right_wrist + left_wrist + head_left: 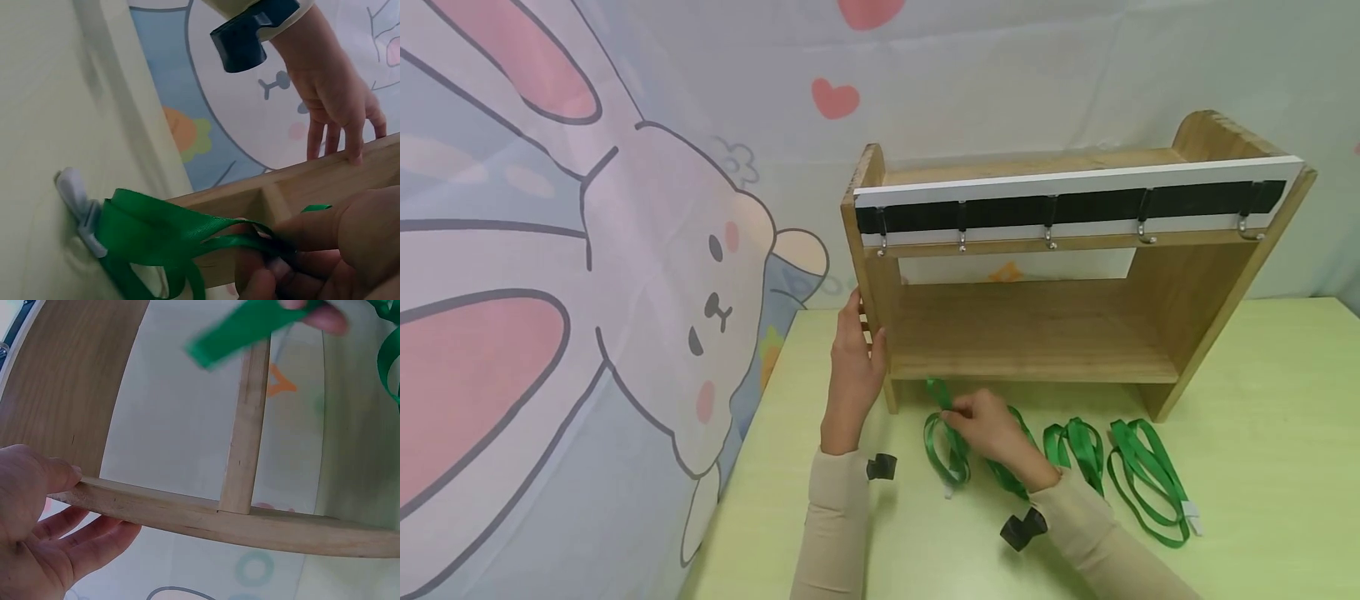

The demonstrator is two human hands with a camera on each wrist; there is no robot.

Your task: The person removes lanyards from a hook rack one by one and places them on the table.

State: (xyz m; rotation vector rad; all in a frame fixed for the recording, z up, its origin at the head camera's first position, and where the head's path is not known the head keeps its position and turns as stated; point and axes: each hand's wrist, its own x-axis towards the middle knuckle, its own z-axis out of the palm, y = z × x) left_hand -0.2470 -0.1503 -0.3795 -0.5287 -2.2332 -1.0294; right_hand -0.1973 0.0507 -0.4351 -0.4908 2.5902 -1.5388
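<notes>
My left hand (854, 367) grips the left side panel of a wooden shelf (1037, 329). In the left wrist view its thumb lies on one side of the panel (181, 509), with the fingers on the other. Low in front of the shelf, my right hand (1000, 429) pinches a green lanyard (156, 228) near its looped end. The rest of that strap hangs in coils, and a white plastic clip (81, 209) shows at its end. Several metal hooks (1050, 237) line a black strip (1097, 207) on a white board across the shelf's upper front.
More green lanyards lie in a row on the light table (1270, 500): one partly behind the right hand (1011, 479), another beside it (1078, 446), and one with a white clip farther right (1150, 471). A rabbit-printed cloth (655, 350) hangs along the left.
</notes>
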